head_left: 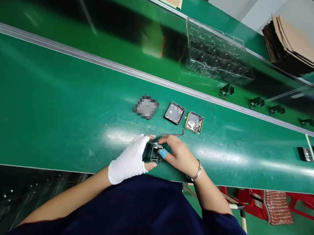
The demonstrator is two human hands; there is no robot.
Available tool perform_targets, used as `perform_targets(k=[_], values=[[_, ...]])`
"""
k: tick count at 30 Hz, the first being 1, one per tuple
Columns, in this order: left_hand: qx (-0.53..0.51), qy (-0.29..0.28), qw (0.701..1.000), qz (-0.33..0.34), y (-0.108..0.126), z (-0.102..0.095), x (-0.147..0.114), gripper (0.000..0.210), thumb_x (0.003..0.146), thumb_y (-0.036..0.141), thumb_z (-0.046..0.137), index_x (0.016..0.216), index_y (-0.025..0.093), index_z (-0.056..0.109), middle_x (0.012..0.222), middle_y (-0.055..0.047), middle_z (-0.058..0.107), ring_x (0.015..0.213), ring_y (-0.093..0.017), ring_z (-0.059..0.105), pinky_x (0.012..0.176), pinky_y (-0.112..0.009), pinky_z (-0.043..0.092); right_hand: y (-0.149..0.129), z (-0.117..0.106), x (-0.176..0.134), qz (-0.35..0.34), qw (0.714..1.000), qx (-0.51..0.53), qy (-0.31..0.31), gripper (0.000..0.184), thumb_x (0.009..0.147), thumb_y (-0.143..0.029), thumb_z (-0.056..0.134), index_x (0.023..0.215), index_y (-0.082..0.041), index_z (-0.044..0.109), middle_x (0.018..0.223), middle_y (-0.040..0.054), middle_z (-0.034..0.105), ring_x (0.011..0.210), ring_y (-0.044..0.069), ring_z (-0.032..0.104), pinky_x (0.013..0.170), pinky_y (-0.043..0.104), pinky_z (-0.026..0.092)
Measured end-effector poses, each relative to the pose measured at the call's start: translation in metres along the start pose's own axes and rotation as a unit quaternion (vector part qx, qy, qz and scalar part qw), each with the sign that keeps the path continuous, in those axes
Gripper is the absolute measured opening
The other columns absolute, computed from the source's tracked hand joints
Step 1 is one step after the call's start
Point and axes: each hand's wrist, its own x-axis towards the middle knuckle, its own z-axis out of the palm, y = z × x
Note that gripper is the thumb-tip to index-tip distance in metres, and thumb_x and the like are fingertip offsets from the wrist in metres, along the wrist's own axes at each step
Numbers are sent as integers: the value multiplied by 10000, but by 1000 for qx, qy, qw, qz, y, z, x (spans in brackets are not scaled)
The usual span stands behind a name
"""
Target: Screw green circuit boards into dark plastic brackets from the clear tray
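My left hand (130, 159), in a white fingerless glove, is wrapped round a small black plastic part (152, 153) with an open frame, low over the green bench. On the part's right side, my right hand (178, 153) has its thumb and fingers closed at the frame, with blue tape round one digit. Whether a small piece sits between those fingertips is hidden. Just beyond the hands lies an L-shaped hex key (172, 133). Behind it are a square black tray of small screws (174, 113) and a yellow-edged tray of small metal pieces (194, 122).
A pixelated square item (146, 107) lies left of the trays. Beyond the metal rail (138, 75), a clear plastic blister tray (219, 54) stands on a green surface, with several black parts (227, 90) to its right. Stacked cardboard (291, 44) is at back right; red stools (255, 205) are below.
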Motion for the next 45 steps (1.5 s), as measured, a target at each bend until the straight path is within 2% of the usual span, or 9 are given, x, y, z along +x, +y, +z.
perform_targets(k=[7,11,16,22,25,28,33,38,45], values=[[80,31,995,42,-2,11,1,385,705,308,606,1060,182,525,999,-78,659,1000,-293,627,1011,-509,438,-7,34,-2,-9,982,-170,82,217,812,-41,422,932,-168,551,947,103,593,838,229,516,756,371,482],[96,38,993,50,-1,10,3,332,697,296,587,1006,184,542,923,-69,676,891,-273,654,1018,-503,432,-10,34,-2,-25,975,-205,77,219,862,-52,382,948,-162,551,945,107,602,817,226,512,721,346,488],[104,30,993,36,5,13,3,249,685,316,580,907,207,556,833,-43,662,808,-261,651,1015,-511,425,-10,27,-2,-7,979,-204,14,206,833,-66,426,958,-183,541,964,95,600,835,214,538,629,296,475],[111,51,992,21,6,16,2,279,668,331,584,908,195,545,802,-47,640,775,-268,641,971,-531,450,-10,36,-1,43,984,-161,66,283,766,-13,419,958,-182,538,917,78,600,836,214,571,685,310,497],[102,69,992,32,3,16,1,364,675,356,607,980,174,530,881,-79,653,854,-290,648,955,-523,466,-3,23,1,-11,995,-70,65,272,821,-40,440,1036,-181,529,1011,82,617,956,205,583,790,314,501],[85,59,994,29,0,14,1,410,704,350,616,1057,164,517,991,-105,660,988,-309,631,973,-515,456,20,-6,10,-3,991,-15,130,167,892,-152,485,1043,-193,544,1026,70,625,973,190,591,861,322,478],[6,26,1000,1,-5,-1,5,631,762,463,632,1276,162,422,1282,-163,557,1207,-321,531,992,-483,452,72,-46,43,95,974,-135,153,158,857,-105,481,915,-169,613,938,76,642,892,209,593,813,324,462],[-14,51,998,-29,-9,-16,15,466,871,440,521,1254,179,469,1298,-125,561,1235,-267,521,1051,-449,413,87,-39,76,93,955,-267,88,309,815,-33,450,1018,-168,639,1035,90,646,982,235,554,997,421,344],[-16,75,997,-27,-14,-18,22,320,876,403,518,1100,185,584,1131,-86,660,1076,-231,620,966,-398,488,86,-27,93,119,942,-301,87,217,836,-62,442,927,-119,630,929,133,630,921,258,541,974,431,345]])
